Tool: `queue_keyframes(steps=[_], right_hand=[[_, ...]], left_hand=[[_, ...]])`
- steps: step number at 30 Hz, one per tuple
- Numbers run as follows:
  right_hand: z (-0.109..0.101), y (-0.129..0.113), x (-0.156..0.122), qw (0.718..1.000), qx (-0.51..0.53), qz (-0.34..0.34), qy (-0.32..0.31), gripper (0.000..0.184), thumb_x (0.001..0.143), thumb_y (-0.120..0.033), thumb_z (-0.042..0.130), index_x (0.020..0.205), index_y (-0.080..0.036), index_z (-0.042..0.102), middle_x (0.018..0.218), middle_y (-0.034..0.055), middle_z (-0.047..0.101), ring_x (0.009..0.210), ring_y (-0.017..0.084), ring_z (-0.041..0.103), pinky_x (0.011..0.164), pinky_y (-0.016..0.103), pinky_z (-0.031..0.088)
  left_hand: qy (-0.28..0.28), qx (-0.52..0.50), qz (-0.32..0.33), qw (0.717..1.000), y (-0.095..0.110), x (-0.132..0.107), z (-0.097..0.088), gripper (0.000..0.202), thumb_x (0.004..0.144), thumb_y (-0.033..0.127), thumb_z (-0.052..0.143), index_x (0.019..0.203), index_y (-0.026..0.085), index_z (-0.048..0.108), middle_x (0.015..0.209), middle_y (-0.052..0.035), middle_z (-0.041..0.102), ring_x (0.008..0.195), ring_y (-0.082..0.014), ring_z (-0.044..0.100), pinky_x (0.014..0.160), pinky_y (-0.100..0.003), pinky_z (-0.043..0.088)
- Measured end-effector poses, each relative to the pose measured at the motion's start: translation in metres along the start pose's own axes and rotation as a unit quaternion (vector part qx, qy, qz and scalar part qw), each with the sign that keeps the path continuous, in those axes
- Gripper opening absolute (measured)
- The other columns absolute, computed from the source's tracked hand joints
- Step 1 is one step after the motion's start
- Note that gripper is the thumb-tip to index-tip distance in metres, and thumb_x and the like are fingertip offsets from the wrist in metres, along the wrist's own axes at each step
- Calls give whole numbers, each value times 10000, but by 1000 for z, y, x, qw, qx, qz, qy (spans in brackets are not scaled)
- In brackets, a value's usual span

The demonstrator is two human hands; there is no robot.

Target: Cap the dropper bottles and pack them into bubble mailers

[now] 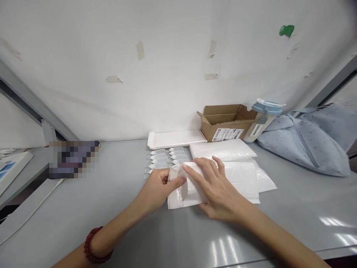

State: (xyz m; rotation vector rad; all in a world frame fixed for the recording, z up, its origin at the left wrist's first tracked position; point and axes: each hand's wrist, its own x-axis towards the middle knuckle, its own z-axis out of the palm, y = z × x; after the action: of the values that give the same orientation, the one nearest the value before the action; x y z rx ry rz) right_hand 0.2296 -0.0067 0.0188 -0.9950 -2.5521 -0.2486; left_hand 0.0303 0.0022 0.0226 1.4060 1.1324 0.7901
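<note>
A white padded envelope [242, 180] is held just above the grey table, its open-looking end toward the left. My left hand [156, 186] pinches that end between thumb and curled fingers. Spread across the top of the envelope, my right hand [217, 188] grips it with the thumb underneath. More white padded envelopes [223, 149] lie behind and to the right of it. Just beyond my left hand, several small grey pieces with white pointed tips and thin loops [158, 156] lie in two columns, partly hidden by the envelope.
A flat white packet [178, 139] lies against the wall. Beside it stand an open cardboard box [208, 131] and a blue-lidded bottle [258, 128]. A light blue fabric bag [306, 145] slumps at right. At left, a blurred-out dark object [74, 160] has a white cable [36, 209].
</note>
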Motion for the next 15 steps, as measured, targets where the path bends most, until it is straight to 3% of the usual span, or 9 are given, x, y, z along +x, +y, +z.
queue_keyframes(steps=[4,7,10,13,15], right_hand=[[0,12,1,998,-21,2,66,720,663,-106,501,1350,-158,293,1169,162,437,1067,308,423,906,504,343],[-5,26,1,995,-40,36,81,644,682,-84,503,1302,-150,342,1104,148,477,1011,291,452,838,437,386],[-10,41,-1,991,-63,93,76,582,696,-93,514,1261,-159,390,1093,142,499,998,289,460,810,414,393],[-13,52,-4,988,-70,129,54,565,702,-104,526,1251,-171,408,1116,133,502,1012,282,454,812,403,391],[-13,55,-4,988,-68,135,42,551,712,-108,526,1247,-181,413,1116,126,504,1016,275,452,812,394,389]], left_hand=[[21,55,-18,998,3,6,-9,356,784,477,567,612,166,553,502,46,509,451,-97,464,451,-209,360],[71,159,1,985,8,7,-19,400,841,480,485,597,172,558,528,27,541,454,-97,455,464,-215,362],[96,311,96,941,7,8,-28,264,857,378,495,748,193,648,735,-14,629,634,-146,521,544,-242,402],[41,431,191,881,0,12,-30,189,861,267,493,887,201,668,874,-47,631,853,-206,520,665,-300,450],[11,482,212,850,-4,16,-27,189,864,223,489,924,182,663,897,-62,613,906,-221,501,722,-339,464]])
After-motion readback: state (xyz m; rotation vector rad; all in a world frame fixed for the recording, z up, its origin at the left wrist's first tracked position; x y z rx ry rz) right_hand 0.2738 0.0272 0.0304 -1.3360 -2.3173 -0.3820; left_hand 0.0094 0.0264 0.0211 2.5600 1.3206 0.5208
